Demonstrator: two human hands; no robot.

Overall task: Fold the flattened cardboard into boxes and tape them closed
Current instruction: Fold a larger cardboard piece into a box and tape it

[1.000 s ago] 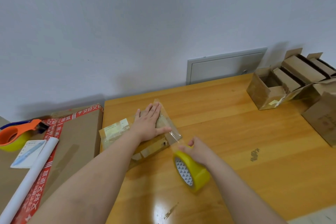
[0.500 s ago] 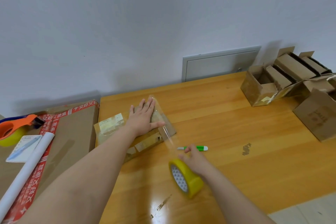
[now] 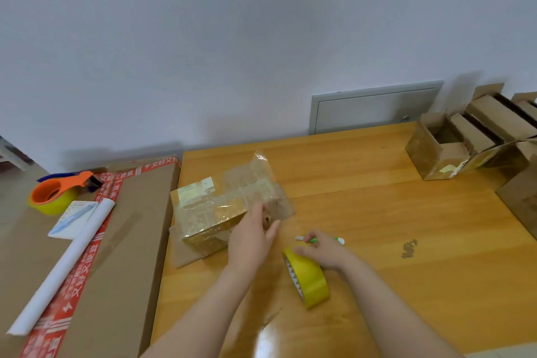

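Two hands work low at centre. The left hand (image 3: 252, 239) presses near-straight fingers against the near right end of the taped box (image 3: 220, 206), thumb spread. The right hand (image 3: 323, 250) sits on top of the yellow tape roll (image 3: 310, 282), fingers curled beside a green pen (image 3: 339, 241); whether it grips either, I cannot tell. The box sits near the bench (image 3: 377, 212) left edge, just beside a big carton (image 3: 130, 227) carrying an orange tape dispenser (image 3: 55, 195) and a white paper roll (image 3: 64, 264). Wide bare wood runs right, up to the open boxes (image 3: 453, 148) crowding the far right corner.
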